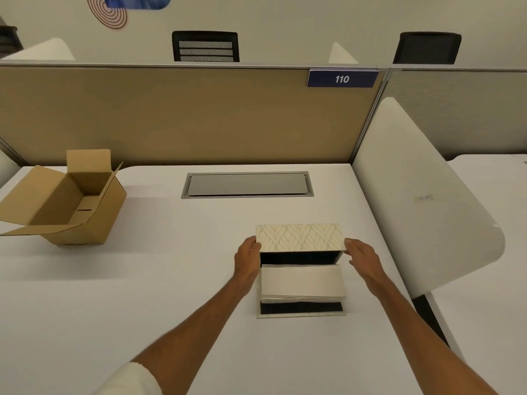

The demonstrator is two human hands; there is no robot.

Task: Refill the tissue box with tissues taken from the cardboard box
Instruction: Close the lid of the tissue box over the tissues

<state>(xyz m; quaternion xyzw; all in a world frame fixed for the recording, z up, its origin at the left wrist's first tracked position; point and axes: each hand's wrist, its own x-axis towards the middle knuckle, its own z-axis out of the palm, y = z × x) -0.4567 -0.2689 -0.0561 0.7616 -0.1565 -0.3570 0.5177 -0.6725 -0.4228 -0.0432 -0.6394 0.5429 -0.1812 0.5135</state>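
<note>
Both hands hold the tissue box lid

Left hand [247,259] and right hand [363,259] grip the leaf-patterned cream lid [299,237] over white stacked tissues [302,280]; open brown cardboard box [65,201] sits far left on the white desk [171,280].

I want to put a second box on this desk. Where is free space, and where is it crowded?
Free: the wide patch between the cardboard box and the tissue box, and the near desk left of the left hand. Crowded: around the tissue box, held by both hands, right hand; only a narrow strip remains toward the white side panel.

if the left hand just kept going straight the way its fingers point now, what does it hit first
Nothing far: the left hand already touches the tissue box lid at its left edge. Past that, probably bare desk toward the cable tray; depth is unclear.
</note>
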